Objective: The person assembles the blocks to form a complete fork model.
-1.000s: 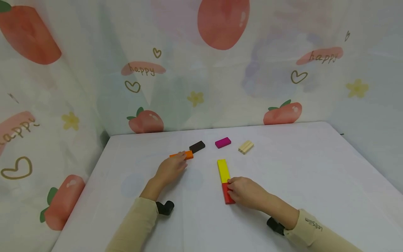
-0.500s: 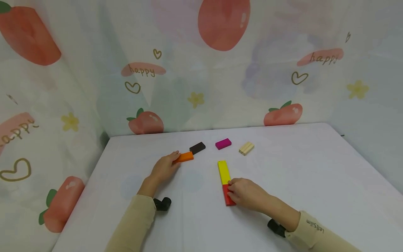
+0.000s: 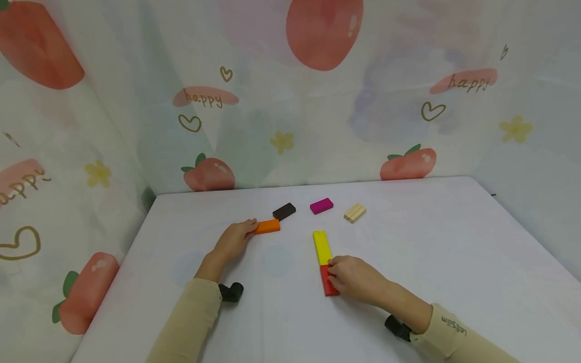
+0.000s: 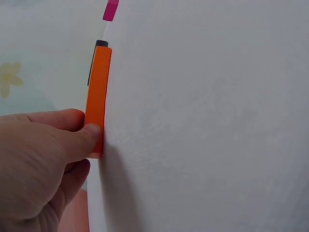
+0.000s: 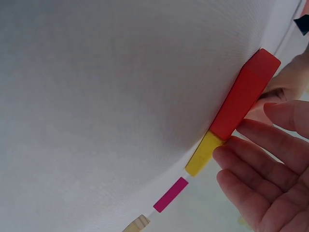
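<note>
One orange block (image 3: 269, 227) toward the far edge of the table (image 3: 422, 237) is being pinched, apparently for positioning, by your left hand (image 3: 232, 243), probably needing alignment next, your relaxed right hand (image 3: 358, 279) touching the red block (image 3: 324, 283) farther inward.

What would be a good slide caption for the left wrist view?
The left hand pinches one end of an orange block, with a dark block and a magenta block beyond.

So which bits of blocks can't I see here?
Head: left end of orange block, behind left hand.
Head: part of red block, behind right hand.
Left wrist: much of black block, behind orange block.
Left wrist: part of magenta block, past top edge.
Right wrist: part of wooden block, past bottom edge.
</note>
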The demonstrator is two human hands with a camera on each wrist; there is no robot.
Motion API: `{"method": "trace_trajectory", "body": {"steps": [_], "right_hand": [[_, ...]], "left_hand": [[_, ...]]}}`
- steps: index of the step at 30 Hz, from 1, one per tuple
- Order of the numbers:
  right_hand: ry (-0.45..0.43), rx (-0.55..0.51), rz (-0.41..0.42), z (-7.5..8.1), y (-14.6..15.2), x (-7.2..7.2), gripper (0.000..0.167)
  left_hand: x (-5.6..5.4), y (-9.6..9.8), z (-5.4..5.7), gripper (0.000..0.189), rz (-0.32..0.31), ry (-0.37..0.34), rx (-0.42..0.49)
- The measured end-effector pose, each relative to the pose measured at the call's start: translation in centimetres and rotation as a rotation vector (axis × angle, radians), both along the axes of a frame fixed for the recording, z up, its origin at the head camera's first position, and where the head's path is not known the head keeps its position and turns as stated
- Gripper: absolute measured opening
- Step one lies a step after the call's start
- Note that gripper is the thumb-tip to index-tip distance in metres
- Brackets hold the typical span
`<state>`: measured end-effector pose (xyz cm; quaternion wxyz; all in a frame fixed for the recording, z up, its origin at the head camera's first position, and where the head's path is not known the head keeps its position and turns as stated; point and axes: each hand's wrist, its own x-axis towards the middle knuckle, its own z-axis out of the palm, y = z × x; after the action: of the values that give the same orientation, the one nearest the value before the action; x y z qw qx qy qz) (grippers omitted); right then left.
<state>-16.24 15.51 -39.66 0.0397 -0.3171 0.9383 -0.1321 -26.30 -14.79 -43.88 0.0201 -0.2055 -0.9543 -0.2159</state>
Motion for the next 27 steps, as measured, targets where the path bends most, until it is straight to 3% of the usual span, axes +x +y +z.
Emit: {"method": "trace_trajectory", "body": {"steps": [15, 27], "right_hand": [[0.019, -0.011, 0.017, -0.1, 0.1, 0.0, 0.022], [0.014, -0.009, 0.011, -0.2, 0.1, 0.0, 0.021]], "left_hand": [[0.6, 0.6, 0.4, 0.038, 0.021, 0.049, -0.021], [0.9, 1.6, 0.5, 0.038, 0.04, -0.008, -0.009]]}}
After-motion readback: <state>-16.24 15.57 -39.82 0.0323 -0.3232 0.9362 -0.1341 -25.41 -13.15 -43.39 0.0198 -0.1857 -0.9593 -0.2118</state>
